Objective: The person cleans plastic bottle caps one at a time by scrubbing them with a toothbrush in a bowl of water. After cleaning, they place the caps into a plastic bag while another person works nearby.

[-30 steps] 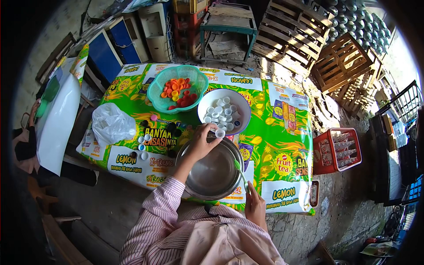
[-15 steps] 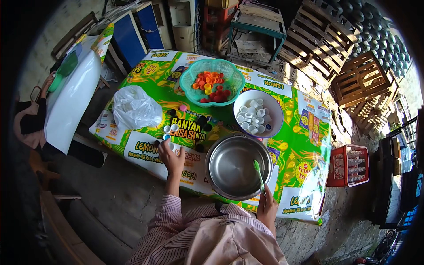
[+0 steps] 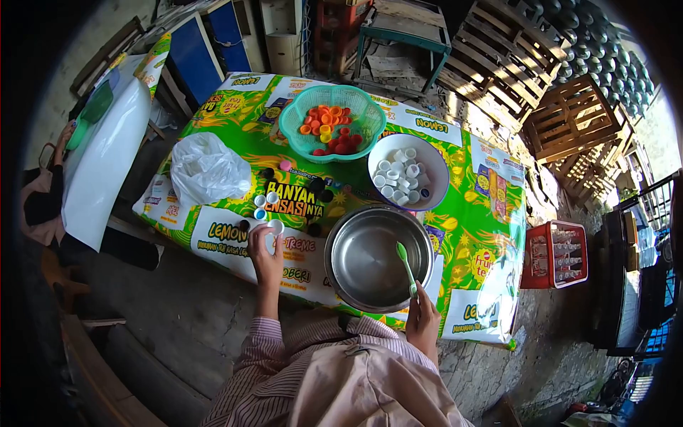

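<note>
My left hand (image 3: 265, 255) is at the table's near side, its thumb and forefinger closed around a white bottle cap (image 3: 275, 226). Just beyond it lie a few more white caps (image 3: 272, 198), one with a blue inside, and several black caps (image 3: 326, 195). My right hand (image 3: 422, 313) grips the handle of a green toothbrush (image 3: 403, 252), whose head points up over the steel basin (image 3: 356, 260). Past the basin, a white bowl (image 3: 442, 160) holds many white caps. A turquoise basket (image 3: 292, 135) contains orange, red and yellow caps.
A crumpled white plastic bag (image 3: 208, 167) lies on the left of the patterned tablecloth (image 3: 491, 277). A red crate (image 3: 538, 256) of bottles stands on the floor at right, with wooden pallets (image 3: 575, 117) behind. At far left, another person's hand (image 3: 66, 132) holds something green.
My left thumb and forefinger have closed on a white cap that lay beside them. The toothbrush stays in my right hand over the basin. The whole view has shifted slightly.
</note>
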`<state>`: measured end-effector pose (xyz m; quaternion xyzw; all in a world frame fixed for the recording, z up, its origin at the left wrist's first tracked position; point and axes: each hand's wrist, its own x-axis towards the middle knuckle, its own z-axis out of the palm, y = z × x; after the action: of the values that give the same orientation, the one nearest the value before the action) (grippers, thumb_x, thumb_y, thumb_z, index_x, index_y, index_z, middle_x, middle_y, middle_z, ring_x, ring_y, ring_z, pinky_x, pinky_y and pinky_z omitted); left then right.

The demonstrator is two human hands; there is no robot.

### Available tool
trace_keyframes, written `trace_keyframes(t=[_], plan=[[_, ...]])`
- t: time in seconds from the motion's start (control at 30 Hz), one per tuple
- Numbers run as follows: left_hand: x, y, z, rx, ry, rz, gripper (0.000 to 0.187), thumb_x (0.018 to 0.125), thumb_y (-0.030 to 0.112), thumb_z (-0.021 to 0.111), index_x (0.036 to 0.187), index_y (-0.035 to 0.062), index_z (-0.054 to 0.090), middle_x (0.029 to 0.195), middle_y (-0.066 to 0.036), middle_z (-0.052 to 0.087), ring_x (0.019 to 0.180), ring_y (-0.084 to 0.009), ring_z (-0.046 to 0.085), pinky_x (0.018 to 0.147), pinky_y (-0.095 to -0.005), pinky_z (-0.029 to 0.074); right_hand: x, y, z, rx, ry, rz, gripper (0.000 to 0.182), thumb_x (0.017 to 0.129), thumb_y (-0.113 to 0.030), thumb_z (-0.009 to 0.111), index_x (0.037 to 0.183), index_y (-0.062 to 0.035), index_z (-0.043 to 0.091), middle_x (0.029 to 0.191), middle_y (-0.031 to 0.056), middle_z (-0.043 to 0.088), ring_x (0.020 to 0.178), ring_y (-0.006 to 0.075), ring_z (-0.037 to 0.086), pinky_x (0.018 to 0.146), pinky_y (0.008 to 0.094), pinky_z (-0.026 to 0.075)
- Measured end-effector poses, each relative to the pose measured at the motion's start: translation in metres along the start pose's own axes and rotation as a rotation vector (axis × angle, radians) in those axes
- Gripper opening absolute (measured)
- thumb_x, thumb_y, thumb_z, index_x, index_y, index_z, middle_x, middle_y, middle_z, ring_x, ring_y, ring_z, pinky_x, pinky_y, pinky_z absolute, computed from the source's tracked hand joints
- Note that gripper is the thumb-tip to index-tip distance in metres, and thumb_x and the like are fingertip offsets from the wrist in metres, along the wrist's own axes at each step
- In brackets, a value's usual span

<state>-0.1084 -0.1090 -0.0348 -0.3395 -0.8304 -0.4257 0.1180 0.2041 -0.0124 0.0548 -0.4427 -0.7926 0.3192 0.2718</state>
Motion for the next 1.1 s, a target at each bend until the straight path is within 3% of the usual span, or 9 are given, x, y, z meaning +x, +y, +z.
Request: trace_keyframes(t=[0.1,0.27,0.3,0.47,0.7,0.93,1.03,1.1], plan=[[0.006,0.058,0.000,-0.179,-0.074,0.043,0.043,0.071,0.016,0.071,0.109,0.0070,0.052,0.101,-0.009,0.053,0.096,-0.0285,0.051,0.085,-0.0413,0.037,0.000,0.004,-0.006,0.026,0.040,0.013,0.038,0.085,0.000,0.051,0.122,-0.0037,0.050,0.083,0.0219,0.061,0.059,0.0268,0.059,0.055,0.0336,0.045],[0.003,0.116,0.023,-0.012,-0.523,0.465,0.043,0.064,0.019,0.072,0.104,0.0168,0.060,0.098,0.000,0.051,0.096,-0.0168,0.050,0.082,-0.0375,0.035,-0.003,0.018,-0.020,0.011,0.057,0.051,0.036,0.085,0.000,0.050,0.121,-0.0022,0.050,0.088,0.0222,0.061,0.068,0.0314,0.062,0.060,0.0352,0.047],[-0.002,0.119,0.034,-0.065,-0.636,0.444,0.042,0.062,0.018,0.072,0.102,0.0178,0.062,0.098,0.001,0.053,0.098,-0.0171,0.049,0.084,-0.0377,0.029,-0.004,0.020,-0.022,0.000,0.067,0.046,0.036,0.085,0.000,0.050,0.121,-0.0021,0.050,0.089,0.0225,0.062,0.071,0.0331,0.063,0.061,0.0357,0.047],[-0.017,0.128,0.060,-0.034,-0.851,0.545,0.042,0.055,0.009,0.074,0.096,0.0149,0.065,0.095,0.001,0.052,0.099,-0.0163,0.047,0.086,-0.0370,0.030,-0.011,0.028,-0.036,0.009,0.096,0.072,0.038,0.084,0.001,0.050,0.122,-0.0039,0.051,0.089,0.0229,0.062,0.073,0.0352,0.063,0.062,0.0373,0.048],[-0.026,0.139,0.065,0.018,-0.895,0.555,0.038,0.054,0.007,0.074,0.091,0.0143,0.066,0.094,0.001,0.052,0.097,-0.0173,0.047,0.085,-0.0368,0.031,-0.017,0.040,-0.043,0.004,0.112,0.054,0.037,0.085,0.000,0.052,0.121,-0.0049,0.051,0.087,0.0217,0.062,0.066,0.0316,0.063,0.056,0.0357,0.047],[-0.032,0.146,0.066,0.032,-0.973,0.487,0.040,0.057,0.006,0.074,0.095,0.0114,0.063,0.095,-0.002,0.053,0.096,-0.0204,0.049,0.086,-0.0373,0.035,-0.016,0.041,-0.046,0.030,0.101,0.063,0.037,0.084,0.000,0.053,0.120,-0.0057,0.052,0.084,0.0200,0.062,0.057,0.0269,0.060,0.052,0.0332,0.045],[-0.035,0.140,0.069,-0.093,-1.003,0.340,0.038,0.064,0.006,0.072,0.100,0.0113,0.061,0.097,-0.003,0.052,0.092,-0.0218,0.054,0.083,-0.0362,0.042,-0.014,0.042,-0.046,0.045,0.084,0.060,0.037,0.084,-0.001,0.053,0.121,-0.0062,0.051,0.082,0.0201,0.062,0.057,0.0277,0.059,0.051,0.0339,0.045],[-0.035,0.139,0.069,-0.399,-0.987,0.163,0.037,0.066,0.005,0.071,0.101,0.0082,0.060,0.101,-0.005,0.055,0.088,-0.0222,0.058,0.079,-0.0324,0.047,-0.013,0.044,-0.044,0.052,0.062,0.080,0.038,0.085,-0.001,0.053,0.122,-0.0067,0.051,0.081,0.0202,0.061,0.057,0.0287,0.059,0.051,0.0350,0.045]])
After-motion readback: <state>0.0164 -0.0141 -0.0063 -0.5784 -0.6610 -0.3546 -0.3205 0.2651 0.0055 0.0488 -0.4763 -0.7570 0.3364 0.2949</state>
